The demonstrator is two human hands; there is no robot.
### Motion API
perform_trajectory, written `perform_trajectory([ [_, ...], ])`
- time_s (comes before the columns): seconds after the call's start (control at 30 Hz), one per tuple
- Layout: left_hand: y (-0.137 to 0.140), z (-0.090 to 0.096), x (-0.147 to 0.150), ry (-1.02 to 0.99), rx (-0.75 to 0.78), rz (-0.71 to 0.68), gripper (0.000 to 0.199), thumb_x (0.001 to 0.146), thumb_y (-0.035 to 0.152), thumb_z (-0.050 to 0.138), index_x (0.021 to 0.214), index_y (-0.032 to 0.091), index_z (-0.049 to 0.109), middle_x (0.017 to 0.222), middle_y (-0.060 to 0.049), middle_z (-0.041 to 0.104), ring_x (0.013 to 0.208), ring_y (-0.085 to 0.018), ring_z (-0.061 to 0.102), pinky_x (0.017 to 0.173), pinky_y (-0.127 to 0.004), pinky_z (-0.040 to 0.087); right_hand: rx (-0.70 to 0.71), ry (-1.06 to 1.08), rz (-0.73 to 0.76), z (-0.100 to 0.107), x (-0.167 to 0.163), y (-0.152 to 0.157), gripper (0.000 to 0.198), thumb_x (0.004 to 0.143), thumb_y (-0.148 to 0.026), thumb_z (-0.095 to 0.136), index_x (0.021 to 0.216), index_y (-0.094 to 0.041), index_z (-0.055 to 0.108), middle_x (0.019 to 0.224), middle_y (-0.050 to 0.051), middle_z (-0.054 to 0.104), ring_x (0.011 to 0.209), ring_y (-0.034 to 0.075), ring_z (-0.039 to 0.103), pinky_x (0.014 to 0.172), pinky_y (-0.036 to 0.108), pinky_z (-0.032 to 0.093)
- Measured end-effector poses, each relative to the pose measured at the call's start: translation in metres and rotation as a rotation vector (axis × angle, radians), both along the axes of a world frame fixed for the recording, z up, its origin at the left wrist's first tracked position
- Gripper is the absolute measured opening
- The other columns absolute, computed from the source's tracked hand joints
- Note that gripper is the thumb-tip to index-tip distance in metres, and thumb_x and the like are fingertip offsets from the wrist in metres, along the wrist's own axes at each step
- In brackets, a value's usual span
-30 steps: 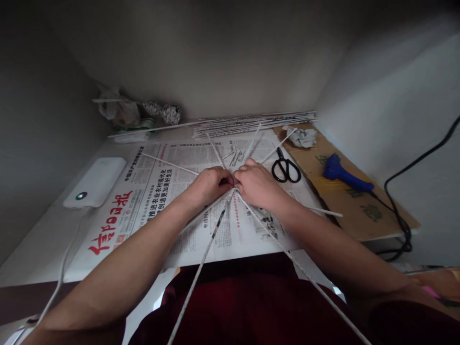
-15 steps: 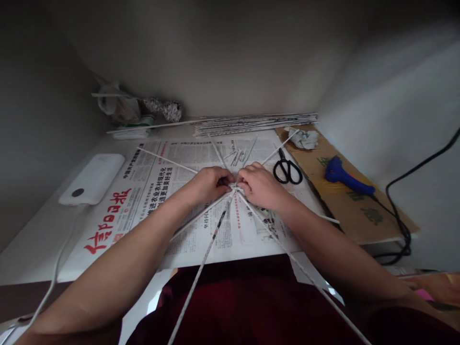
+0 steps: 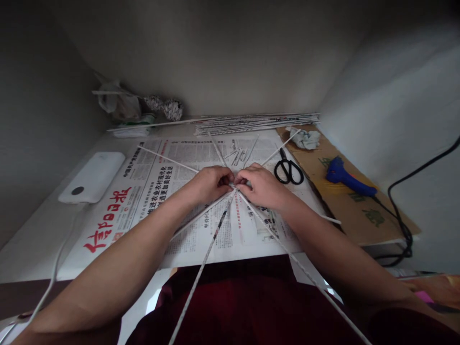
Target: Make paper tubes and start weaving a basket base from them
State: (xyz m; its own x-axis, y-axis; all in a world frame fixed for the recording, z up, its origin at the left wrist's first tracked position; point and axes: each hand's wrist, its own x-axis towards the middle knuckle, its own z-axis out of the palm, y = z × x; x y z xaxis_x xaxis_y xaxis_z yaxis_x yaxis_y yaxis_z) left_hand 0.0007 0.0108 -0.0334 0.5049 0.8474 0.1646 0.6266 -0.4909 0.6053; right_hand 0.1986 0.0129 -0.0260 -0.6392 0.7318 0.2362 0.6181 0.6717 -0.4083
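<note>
Several thin rolled newspaper sticks spread out like spokes from a small centre where both hands meet. My left hand is closed in a pinch on the sticks at the left of that centre. Close against it on the right, my right hand pinches the same crossing with thumb and fingers. The fingers cover most of the join, so how the sticks are wound there is hidden. Two long sticks run from the centre toward my body and past the table edge. Under everything lies a spread newspaper.
Black-handled scissors lie right of my right hand. Beyond, a blue glue gun and crumpled paper rest on cardboard. A bundle of paper sticks lies along the back wall. A white power bank sits at left.
Both hands stay at the centre of the sticks; their fingers have shifted very slightly. The rest of the scene looks the same apart from a small camera shift.
</note>
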Motion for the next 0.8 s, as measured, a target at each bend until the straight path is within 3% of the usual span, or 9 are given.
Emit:
perform_trajectory([
  [0.43, 0.001, -0.002, 0.006, 0.107, 0.093, 0.053, 0.012, 0.078, 0.014, 0.055, 0.081, 0.016, 0.066, 0.082, -0.004, 0.067, 0.075, -0.015, 0.060, 0.073, -0.025, 0.044, 0.055, -0.122, -0.034, 0.000, -0.007, 0.000, 0.010, 0.085, -0.017, 0.059, 0.082, -0.017, 0.068, 0.083, 0.006, 0.067, 0.087, 0.020, 0.052, 0.083, 0.032, 0.038],
  [0.8, 0.001, 0.001, 0.007, 0.180, 0.081, 0.041, 0.017, 0.081, 0.014, 0.050, 0.086, 0.015, 0.066, 0.084, -0.006, 0.065, 0.080, -0.018, 0.059, 0.076, -0.028, 0.044, -0.030, -0.256, -0.113, 0.006, -0.016, 0.002, 0.011, 0.084, -0.015, 0.058, 0.079, -0.019, 0.067, 0.080, 0.008, 0.068, 0.084, 0.023, 0.059, 0.072, 0.031, 0.041],
])
